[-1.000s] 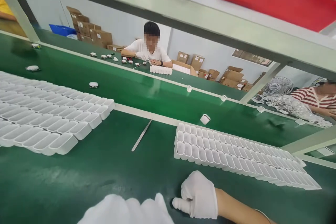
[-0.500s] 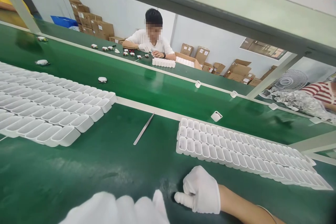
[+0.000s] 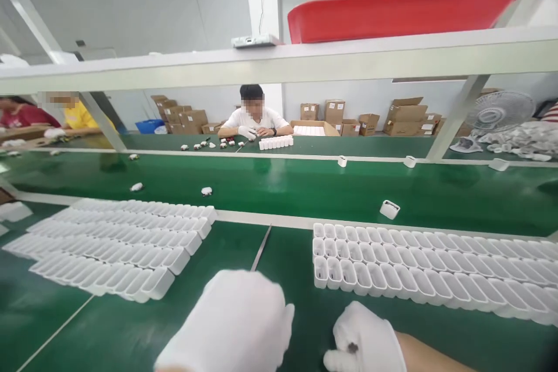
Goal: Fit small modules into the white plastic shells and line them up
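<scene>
My left hand [image 3: 231, 319], in a white glove, is at the bottom middle with its back toward me. It looks curled, the thumb side at its right edge, and whatever is inside its fingers is hidden. Just beyond it lie metal tweezers [image 3: 261, 248] on the green table, apart from the hand as far as I can see. My right hand [image 3: 366, 340], also gloved, is closed at the lower right, with a small dark spot between thumb and fingers that I cannot make out. Behind it stand rows of white open cases [image 3: 418, 285], a few with dark bits inside.
More rows of white cases [image 3: 108, 273] stand at left. A green belt [image 3: 279, 186] crosses behind, carrying a white case [image 3: 389, 209] and small white parts [image 3: 206, 191]. A shelf beam [image 3: 261, 72] with a red tray [image 3: 392, 14] spans above. A co-worker [image 3: 255, 116] sits opposite.
The view has levelled and tilted up, bringing the red tray into sight. My left hand appears higher, nearer the tweezers, its fingers now hidden. My right hand stays curled; a dark spot shows in it.
</scene>
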Tool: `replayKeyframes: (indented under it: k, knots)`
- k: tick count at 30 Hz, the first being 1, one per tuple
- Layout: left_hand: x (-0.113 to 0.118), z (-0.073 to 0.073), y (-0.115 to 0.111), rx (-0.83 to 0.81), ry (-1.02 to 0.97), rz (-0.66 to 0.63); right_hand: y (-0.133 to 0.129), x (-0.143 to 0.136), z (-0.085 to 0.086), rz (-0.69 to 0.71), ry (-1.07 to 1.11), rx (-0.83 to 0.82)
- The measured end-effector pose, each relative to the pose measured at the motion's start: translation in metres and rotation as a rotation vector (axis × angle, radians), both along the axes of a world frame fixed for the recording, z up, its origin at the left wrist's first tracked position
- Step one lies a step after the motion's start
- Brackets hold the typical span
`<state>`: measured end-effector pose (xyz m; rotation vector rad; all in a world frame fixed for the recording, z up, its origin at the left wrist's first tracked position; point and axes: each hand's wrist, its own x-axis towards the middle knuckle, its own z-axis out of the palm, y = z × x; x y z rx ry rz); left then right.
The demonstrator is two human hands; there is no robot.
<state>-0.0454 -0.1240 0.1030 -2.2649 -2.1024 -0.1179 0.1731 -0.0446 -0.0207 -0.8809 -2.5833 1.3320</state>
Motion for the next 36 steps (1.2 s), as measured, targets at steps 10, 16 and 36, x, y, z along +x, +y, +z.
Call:
replayKeyframes:
  k: [10,16,36]
  knots:
    - [0.022,-0.029,0.084,-0.500,-0.009,0.019,0.017,0.001,0.004,-0.110,0.338,-0.442]
    - [0.023,-0.057,0.092,-0.452,-0.255,-0.042,0.017,0.001,-0.003,-0.106,0.376,-0.369]
    - [0.017,-0.133,0.079,0.080,-0.772,-0.354,0.016,0.003,-0.009,-0.098,0.265,-0.183]
